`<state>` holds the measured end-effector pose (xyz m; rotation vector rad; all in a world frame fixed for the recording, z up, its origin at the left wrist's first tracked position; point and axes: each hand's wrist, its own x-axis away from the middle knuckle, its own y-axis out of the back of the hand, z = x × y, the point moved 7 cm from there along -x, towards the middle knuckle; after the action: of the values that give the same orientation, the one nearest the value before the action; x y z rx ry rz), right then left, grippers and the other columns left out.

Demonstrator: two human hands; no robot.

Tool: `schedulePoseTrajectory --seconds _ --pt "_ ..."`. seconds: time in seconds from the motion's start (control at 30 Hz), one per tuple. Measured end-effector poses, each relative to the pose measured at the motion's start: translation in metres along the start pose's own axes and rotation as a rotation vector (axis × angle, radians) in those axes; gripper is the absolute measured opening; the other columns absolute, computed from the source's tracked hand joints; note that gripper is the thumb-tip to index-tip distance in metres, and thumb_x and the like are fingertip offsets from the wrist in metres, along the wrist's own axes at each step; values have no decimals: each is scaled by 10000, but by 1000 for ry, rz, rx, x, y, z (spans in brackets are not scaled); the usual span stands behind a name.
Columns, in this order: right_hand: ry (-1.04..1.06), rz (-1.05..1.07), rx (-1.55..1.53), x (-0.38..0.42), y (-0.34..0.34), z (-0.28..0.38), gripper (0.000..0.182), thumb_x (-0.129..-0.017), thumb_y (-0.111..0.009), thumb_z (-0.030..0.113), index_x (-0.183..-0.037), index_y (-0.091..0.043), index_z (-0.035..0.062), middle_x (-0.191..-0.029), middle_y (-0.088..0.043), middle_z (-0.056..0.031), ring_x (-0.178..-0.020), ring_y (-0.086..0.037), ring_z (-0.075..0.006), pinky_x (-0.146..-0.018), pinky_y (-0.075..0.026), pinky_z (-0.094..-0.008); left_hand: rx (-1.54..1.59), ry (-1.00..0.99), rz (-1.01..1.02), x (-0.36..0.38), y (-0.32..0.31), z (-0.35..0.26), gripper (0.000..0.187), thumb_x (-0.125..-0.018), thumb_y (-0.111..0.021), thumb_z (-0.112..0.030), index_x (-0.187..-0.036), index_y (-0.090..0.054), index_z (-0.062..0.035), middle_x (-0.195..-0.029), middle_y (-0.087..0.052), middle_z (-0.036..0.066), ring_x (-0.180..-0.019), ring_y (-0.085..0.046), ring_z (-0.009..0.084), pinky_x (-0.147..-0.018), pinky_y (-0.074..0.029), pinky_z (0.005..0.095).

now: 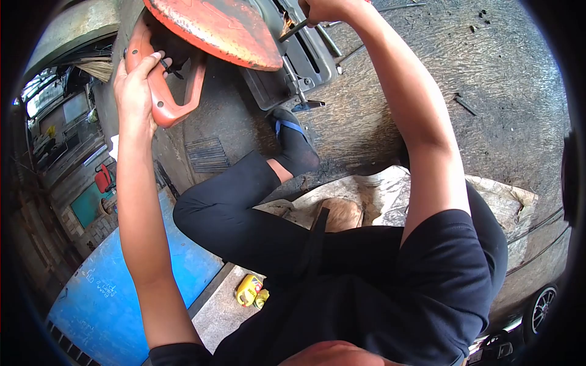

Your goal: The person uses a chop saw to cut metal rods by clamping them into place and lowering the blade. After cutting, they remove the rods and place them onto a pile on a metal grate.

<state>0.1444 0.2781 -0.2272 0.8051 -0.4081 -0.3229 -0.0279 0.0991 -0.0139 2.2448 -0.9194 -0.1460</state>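
Note:
My left hand (135, 82) is wrapped round the orange handle (162, 97) of a cut-off saw, its thumb and fingers by the black trigger. The saw's round orange blade guard (213, 27), chipped and worn, is at the top, over a dark grey base (268, 88). A metal rod (294, 30) slants in beside the guard, and orange sparks show near its end. My right hand (332, 8) is closed around the rod's other end, partly cut off by the frame's top edge. A clamp screw (301, 85) stands at the base's near side. The cutting disc is hidden.
My foot (296, 143), in a dark sock and blue-strapped sandal, is close to the saw base. Cut bars (206, 154) lie left of it. A short metal piece (466, 104) rests on the floor at right. A blue panel (110, 299) and yellow container (248, 290) are lower left.

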Motion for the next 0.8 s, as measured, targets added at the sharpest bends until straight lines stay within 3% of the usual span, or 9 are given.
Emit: schedulePoseTrajectory --seconds 0.1,0.17,0.23,0.3,0.43,0.47,0.6,0.67,0.8 --pt "7 81 -92 0 -11 -9 279 -654 -762 293 -865 -747 110 -839 -706 -132 -768 -680 -308 -679 -542 -430 0 2 -12 1 0 -1 345 -837 -632 -51 -1155 -525 29 -999 -657 140 -837 -670 200 -700 -520 286" --pt "30 109 -242 3 -22 -20 274 -647 -792 264 -858 -750 94 -750 -709 -79 -629 -647 -208 -567 -509 -362 5 6 -20 2 -1 -1 336 -834 -637 -50 -1143 -531 28 -983 -656 135 -829 -669 198 -698 -519 286" --pt "162 279 -553 -9 -59 -43 259 -664 -794 260 -828 -746 65 -700 -695 -56 -599 -620 -162 -526 -486 -314 8 7 -35 3 0 -2 328 -831 -642 -49 -1132 -537 27 -966 -654 130 -822 -668 195 -696 -518 287" --pt "133 220 -546 1 -63 -53 297 -804 -706 322 -832 -719 26 -611 -619 -27 -484 -526 -106 -424 -375 -262 36 6 -21 3 -1 -1 330 -824 -651 -46 -1126 -537 24 -926 -645 115 -805 -664 190 -687 -515 289" --pt "6 323 -859 24 -65 -66 371 -772 -754 365 -855 -707 7 -608 -628 -56 -461 -541 -108 -417 -391 -251 50 12 -29 4 -2 -2 370 -815 -655 -41 -1155 -520 19 -954 -632 120 -806 -660 198 -677 -514 298" --pt "2 349 -900 27 -69 -68 395 -793 -737 382 -861 -697 -6 -586 -615 -61 -434 -528 -105 -407 -391 -246 -12 31 -23 4 -2 -1 417 -866 -596 -57 -1263 -482 4 -1048 -645 118 -874 -660 196 -752 -502 294" --pt "83 423 -1032 31 -71 -61 431 -873 -645 410 -834 -685 -17 -560 -607 -66 -378 -487 -82 -360 -358 -201 -13 22 -27 4 -1 0 407 -867 -598 -59 -1253 -486 8 -1045 -646 117 -878 -661 198 -750 -501 292" --pt "50 478 -1132 33 -70 -54 431 -916 -591 388 -824 -681 -23 -539 -598 -65 -328 -440 -78 -332 -328 -194 66 -5 -15 2 0 0 399 -813 -655 -50 -1177 -508 23 -971 -624 125 -815 -660 210 -674 -526 309" --pt "88 527 -1224 33 -67 -44 432 -930 -574 376 -820 -681 -28 -525 -593 -66 -297 -405 -74 -319 -310 -196 62 -6 -18 3 -1 -1 407 -816 -652 -53 -1188 -503 20 -975 -620 124 -821 -658 211 -671 -529 311"
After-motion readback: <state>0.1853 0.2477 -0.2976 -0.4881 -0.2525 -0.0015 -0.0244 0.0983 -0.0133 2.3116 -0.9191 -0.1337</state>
